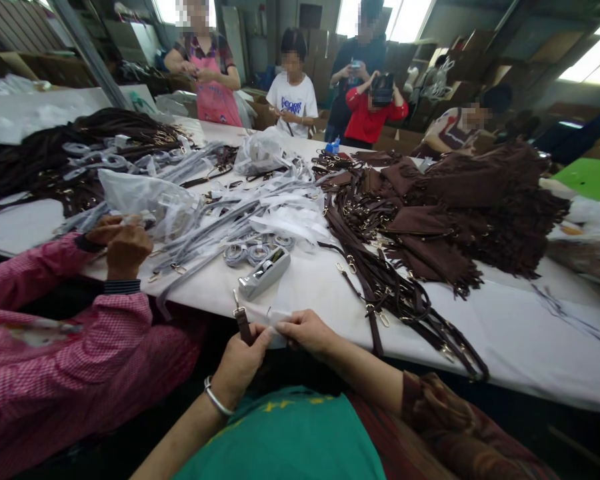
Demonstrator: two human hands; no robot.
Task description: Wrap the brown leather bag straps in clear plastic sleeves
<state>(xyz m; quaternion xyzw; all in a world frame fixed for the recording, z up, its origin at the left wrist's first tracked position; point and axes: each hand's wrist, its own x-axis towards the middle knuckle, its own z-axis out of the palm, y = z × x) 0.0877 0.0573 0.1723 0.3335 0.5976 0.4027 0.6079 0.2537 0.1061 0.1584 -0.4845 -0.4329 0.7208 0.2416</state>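
My left hand (241, 365) is closed at the table's near edge, gripping a dark brown strap (243, 325) whose metal snap hook points upward. Right beside it, my right hand (307, 331) pinches a thin white translucent piece (278, 341), which reaches across to my left fingertips. Whether it is paper or plastic film I cannot tell. Just beyond my hands stands a grey tape dispenser (265, 273). Several grey wrapped coils (257, 253) lie behind the dispenser.
Brown straps with metal hooks (370, 287) and fringed brown bags (445, 200) are heaped at the right. Grey wrapped straps (215, 220) and plastic bags (147, 200) cover the middle. A co-worker's hands (127, 247) work close on my left. Other people stand across the white table (520, 333).
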